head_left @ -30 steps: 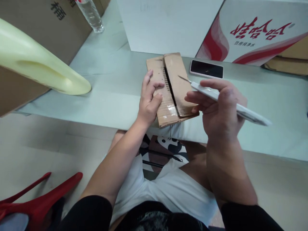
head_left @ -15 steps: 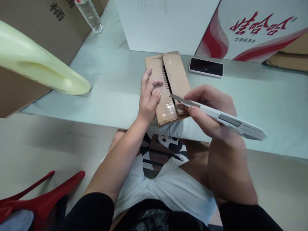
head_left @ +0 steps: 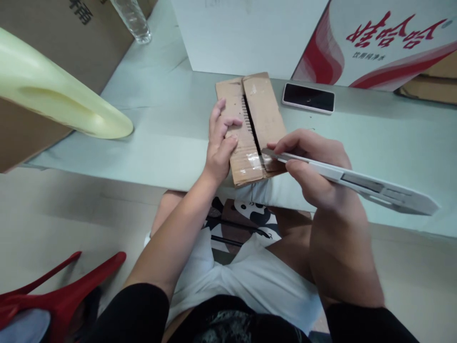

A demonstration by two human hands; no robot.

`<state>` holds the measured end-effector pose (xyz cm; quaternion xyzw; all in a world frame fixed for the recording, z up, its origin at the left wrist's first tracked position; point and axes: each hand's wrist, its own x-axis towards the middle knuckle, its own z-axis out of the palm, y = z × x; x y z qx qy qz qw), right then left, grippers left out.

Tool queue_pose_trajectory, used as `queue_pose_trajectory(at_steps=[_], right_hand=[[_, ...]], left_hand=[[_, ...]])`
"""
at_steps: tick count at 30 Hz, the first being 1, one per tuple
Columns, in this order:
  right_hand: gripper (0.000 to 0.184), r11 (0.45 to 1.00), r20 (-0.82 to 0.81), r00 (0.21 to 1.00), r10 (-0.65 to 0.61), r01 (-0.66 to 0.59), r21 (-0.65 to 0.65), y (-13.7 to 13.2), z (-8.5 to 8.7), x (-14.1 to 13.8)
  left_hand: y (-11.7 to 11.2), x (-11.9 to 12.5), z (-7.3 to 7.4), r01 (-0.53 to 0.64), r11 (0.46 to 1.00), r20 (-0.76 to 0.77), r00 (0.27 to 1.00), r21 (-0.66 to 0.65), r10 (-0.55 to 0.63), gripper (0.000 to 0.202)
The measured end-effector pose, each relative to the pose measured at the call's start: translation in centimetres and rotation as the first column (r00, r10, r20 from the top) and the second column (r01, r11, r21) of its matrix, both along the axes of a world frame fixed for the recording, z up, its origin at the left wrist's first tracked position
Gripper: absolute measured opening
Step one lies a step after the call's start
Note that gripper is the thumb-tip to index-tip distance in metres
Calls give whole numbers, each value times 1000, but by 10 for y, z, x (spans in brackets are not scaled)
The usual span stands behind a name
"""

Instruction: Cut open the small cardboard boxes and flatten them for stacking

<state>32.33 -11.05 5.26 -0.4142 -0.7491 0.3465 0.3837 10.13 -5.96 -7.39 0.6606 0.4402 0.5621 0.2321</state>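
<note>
A small brown cardboard box (head_left: 235,105) lies on the table, a dark gap running between its top flaps and clear tape across the near end. My left hand (head_left: 220,143) grips its left side, with the fingers and thumb resting on the top. In my right hand (head_left: 317,162) is a white utility knife (head_left: 371,183), pinched between thumb and fingers. Its blade points left, and the tip is at the gap near the taped end; whether it touches the cardboard I cannot tell.
A phone (head_left: 309,98) lies beyond the box to the right. White cartons (head_left: 246,38) stand along the back. On the left are a pale yellow rounded object (head_left: 71,95), a clear bottle (head_left: 134,21) and a large brown carton (head_left: 89,52). A red chair or stool (head_left: 67,295) stands lower left.
My right hand has moved slightly right and the knife's handle has swung further right. The blade tip has shifted right and down toward the taped end. My left hand stays on the box.
</note>
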Motion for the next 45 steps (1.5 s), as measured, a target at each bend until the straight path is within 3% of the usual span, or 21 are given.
queue_pose_trajectory(at_steps=[25,37,45], right_hand=[[9,999,67,998,-7,4,47,-1,0,-5],[11,1000,-17,1000,-11,10,-18,0,0,-2],[11,996,-45,999,-12,7,-91,1,3,-1]], left_hand=[[1,-2,0,-2,1000,-8,1000,-2,2,62],[1,-1,-1,-18,1000,-24,1000,1,18,62],[3,-1,-5,22,997,9,1000,74,-23,53]])
